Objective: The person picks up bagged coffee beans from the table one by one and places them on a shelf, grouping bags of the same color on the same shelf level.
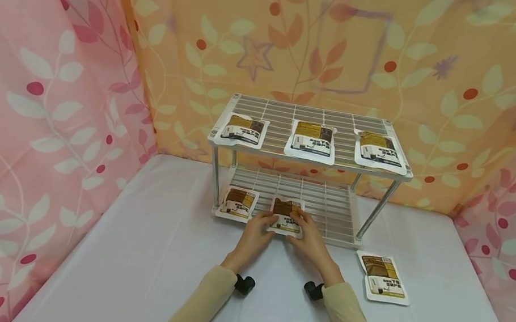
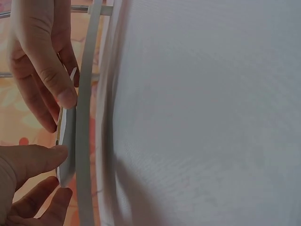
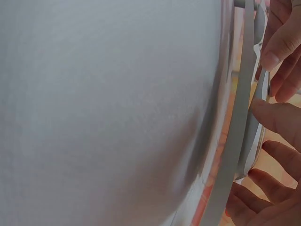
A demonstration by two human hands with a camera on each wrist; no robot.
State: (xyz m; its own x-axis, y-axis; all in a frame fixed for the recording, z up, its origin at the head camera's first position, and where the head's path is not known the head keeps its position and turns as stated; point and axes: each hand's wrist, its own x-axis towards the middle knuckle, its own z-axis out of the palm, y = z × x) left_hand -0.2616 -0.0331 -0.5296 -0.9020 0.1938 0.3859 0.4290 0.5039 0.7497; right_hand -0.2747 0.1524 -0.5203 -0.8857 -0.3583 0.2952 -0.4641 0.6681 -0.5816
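A brown, yellow and white pouch (image 1: 287, 209) with dark lettering lies at the front of a wire rack's lower shelf (image 1: 331, 214). My left hand (image 1: 254, 239) holds its left side, and my right hand (image 1: 313, 248) holds its right side. In the left wrist view, the left thumb rests on the near edge of the pouch (image 2: 69, 146). The right wrist view shows the right thumb on the same pouch (image 3: 251, 134), close to the shelf's front bar (image 3: 233, 141). Fingers cover parts of its printed face.
Left of the held pouch, another brown pouch (image 1: 238, 203) lies on the lower shelf. The upper shelf (image 1: 273, 143) carries three yellow-and-black pouches, left (image 1: 244, 130), middle (image 1: 313, 141) and right (image 1: 380, 150). One brown pouch (image 1: 383, 277) lies on the white tablecloth (image 1: 135, 272), right of the rack.
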